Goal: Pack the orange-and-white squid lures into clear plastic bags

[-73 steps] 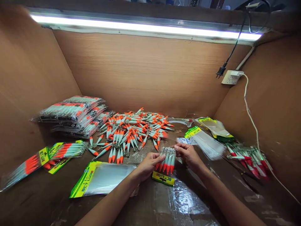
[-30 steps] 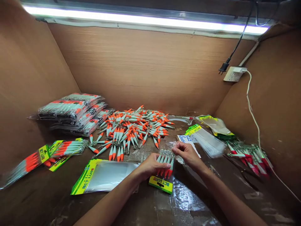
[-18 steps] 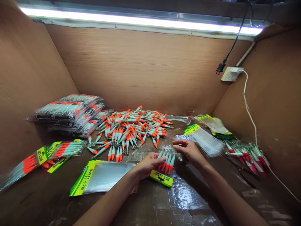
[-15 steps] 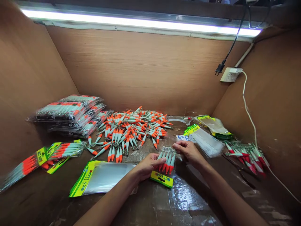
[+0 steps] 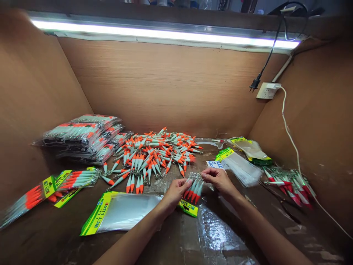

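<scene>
Glossy clear plastic bag (image 5: 193, 191) — matt cardboard walls (image 5: 171, 84).

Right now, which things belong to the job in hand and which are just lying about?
In hand: left hand and right hand gripping the clear plastic bag of orange-tipped pale lures; loose heap of matching lures; stack of empty clear yellow-headed bags.
Lying about: wrapped bundles of packed lures at left; red-tipped lures at right; white wall socket.

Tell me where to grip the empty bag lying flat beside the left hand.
Probably pinch the yellow-green header of the empty bag, coming from its near-left edge: it lies flat, and the header looks stiffer than the clear film.
</scene>
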Demonstrator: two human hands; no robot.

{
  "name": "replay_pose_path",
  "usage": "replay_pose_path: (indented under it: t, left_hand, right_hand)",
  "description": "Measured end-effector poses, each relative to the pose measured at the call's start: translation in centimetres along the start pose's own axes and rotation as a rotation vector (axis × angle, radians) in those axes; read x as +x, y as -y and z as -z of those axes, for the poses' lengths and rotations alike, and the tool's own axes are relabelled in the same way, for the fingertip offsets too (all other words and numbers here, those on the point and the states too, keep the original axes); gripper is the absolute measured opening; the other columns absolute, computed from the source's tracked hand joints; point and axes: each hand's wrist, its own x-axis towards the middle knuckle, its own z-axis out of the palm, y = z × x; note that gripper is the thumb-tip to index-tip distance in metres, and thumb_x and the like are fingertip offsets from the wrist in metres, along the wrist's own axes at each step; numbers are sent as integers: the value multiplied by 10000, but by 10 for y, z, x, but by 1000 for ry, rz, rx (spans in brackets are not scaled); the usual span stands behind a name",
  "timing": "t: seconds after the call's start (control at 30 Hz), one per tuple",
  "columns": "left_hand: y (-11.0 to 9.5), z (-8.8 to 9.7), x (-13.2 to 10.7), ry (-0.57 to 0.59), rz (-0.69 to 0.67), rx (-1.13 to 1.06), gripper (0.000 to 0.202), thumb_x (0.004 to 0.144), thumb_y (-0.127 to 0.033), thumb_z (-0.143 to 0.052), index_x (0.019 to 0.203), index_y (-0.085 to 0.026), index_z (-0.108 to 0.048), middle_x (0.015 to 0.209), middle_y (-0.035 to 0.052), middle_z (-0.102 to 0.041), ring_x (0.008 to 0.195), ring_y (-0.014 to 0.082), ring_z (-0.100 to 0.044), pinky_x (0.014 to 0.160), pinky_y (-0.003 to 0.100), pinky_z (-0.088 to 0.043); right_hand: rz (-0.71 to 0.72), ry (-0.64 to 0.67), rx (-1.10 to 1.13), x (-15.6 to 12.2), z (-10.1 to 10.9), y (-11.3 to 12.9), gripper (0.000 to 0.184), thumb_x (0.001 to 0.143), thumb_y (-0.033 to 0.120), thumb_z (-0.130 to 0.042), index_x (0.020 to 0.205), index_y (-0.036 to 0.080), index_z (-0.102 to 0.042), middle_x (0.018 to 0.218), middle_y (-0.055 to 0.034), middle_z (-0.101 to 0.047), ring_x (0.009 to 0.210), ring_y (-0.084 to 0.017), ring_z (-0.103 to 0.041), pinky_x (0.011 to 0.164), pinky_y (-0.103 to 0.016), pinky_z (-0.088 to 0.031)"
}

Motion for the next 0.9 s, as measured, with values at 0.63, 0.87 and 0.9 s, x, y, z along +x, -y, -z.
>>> replay_pose_path:
  t: [0.63, 0.87, 0.9]
  left_hand:
    - [-1, -5, -4, -87, -78, 269, 345, 750, -450, -758, 711, -137, -617, 627, -31, -557, 566, 110, -467, 547, 227, -320]
    - [4, -4, -1, -118, -80, 218, 362, 742, -463, -770, 752, -119, -659, 637, -20, -586, 570, 113, -484, 549, 223, -328]
    - [4, -3, -2, -109, -56, 199, 382, 725, -474, -785, 777, -112, -676, 655, -8, -612, 573, 119, -505, 552, 225, -342]
  right_hand:
    - [68, 18, -123, -2, -5, -5, 303, 762, 477, -738, 811, 180, -775, 775, -41, -721, 728, -193, -603, 707, -295, -446]
    - [89, 32, -101, 0, -4, -7, 266, 790, 442, -732, 798, 179, -772, 749, -28, -712, 703, -176, -591, 689, -285, -431]
    - [90, 27, -107, 0, -4, -7, 261, 792, 438, -731, 797, 180, -770, 748, -27, -712, 706, -179, -592, 688, -286, -430]
